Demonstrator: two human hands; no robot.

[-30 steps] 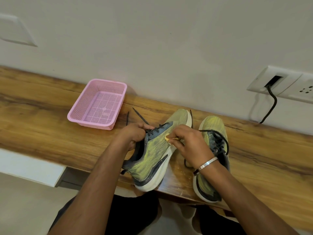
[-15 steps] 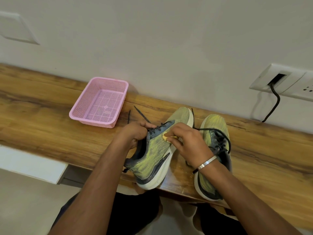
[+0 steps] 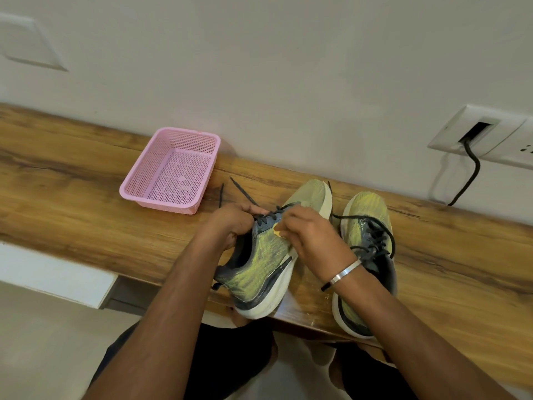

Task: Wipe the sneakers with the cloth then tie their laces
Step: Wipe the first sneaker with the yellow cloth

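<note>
Shelf (image 3: 86, 226) edge ran under both sneakers' heels, which overhung it toward me; my left hand (image 3: 230, 223) gripped the left sneaker (image 3: 259, 269) at its collar, tilting it onto its side; my right hand (image 3: 311, 238) pinched the yellow cloth (image 3: 277, 232) against its upper; the right sneaker (image 3: 366, 226) sat just beside, laces (image 3: 375, 235) loose; basket (image 3: 173, 168) stood near, leaving bare wood to the left.

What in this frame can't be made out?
- Cloth, head view: the right hand covers all but a yellow scrap.
- Left hand grip on the tilted sneaker: fingers curl out of sight.
- Right sneaker heel: behind the right forearm.
</note>
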